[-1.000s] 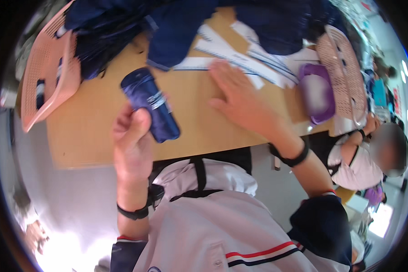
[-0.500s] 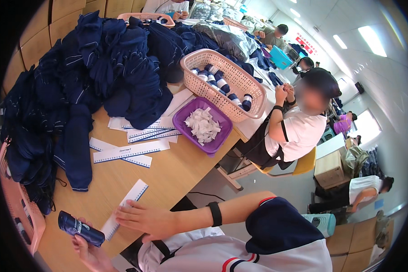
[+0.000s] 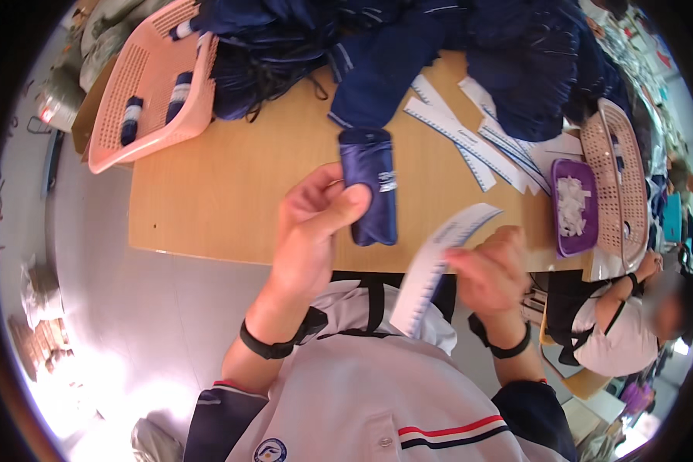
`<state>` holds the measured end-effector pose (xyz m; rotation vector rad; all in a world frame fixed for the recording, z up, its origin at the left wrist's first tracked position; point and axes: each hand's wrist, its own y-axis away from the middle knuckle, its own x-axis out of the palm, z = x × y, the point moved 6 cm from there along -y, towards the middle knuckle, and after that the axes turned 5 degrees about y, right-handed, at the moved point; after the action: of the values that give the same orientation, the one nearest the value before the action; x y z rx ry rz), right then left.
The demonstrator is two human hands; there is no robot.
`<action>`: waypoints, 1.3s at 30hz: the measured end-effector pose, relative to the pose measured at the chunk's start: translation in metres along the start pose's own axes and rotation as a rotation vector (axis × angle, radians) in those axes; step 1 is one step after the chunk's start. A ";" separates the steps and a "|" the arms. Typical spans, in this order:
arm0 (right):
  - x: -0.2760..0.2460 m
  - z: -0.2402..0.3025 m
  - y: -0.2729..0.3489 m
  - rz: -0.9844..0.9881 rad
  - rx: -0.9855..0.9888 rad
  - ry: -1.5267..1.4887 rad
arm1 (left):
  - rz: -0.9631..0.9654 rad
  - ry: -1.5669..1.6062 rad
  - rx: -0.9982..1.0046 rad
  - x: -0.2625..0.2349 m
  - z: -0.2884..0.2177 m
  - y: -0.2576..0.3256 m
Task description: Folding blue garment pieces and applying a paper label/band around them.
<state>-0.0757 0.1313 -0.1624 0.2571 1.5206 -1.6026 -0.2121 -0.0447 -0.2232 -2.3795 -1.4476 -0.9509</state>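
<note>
My left hand is closed around a small navy fabric roll, held upright above the table, thumb across its front. Light printing shows on its right side. In my right hand, a white paper strip with a blue patterned edge is pinched near its middle. It curves and hangs over the table's near edge, apart from the roll. More paper strips lie crossed on the table to the right. Beyond the roll, a heap of navy garments covers the far side.
A pink basket at the left holds several banded navy rolls. On the right are a purple tray of small white pieces and another pink basket. A seated person works beside the wooden table.
My view has swung left. My right hand has picked the paper strip up off the table. The navy roll, held sideways before, is now upright in my left hand.
</note>
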 end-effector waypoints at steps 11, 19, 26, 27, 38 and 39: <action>-0.007 -0.025 -0.070 -0.243 0.693 -0.903 | 0.102 0.078 -0.162 0.029 0.013 0.001; 0.017 -0.018 -0.073 0.283 0.764 -0.670 | 0.092 0.281 -0.203 0.017 0.026 0.007; 0.013 -0.022 -0.071 0.210 0.836 -0.668 | 0.258 0.209 -0.150 0.025 0.023 0.007; 0.014 -0.023 -0.070 0.207 0.835 -0.682 | 0.258 0.210 -0.151 0.021 0.024 0.005; 0.014 -0.019 -0.060 0.031 0.444 -0.359 | 0.221 0.374 -0.118 0.043 0.006 -0.002; 0.019 -0.024 -0.051 -0.006 0.646 -0.488 | 0.219 0.373 -0.118 0.045 0.007 -0.003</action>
<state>-0.1323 0.1367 -0.1453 0.1906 0.6133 -1.9492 -0.1976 -0.0072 -0.2011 -2.2216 -0.9995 -1.3601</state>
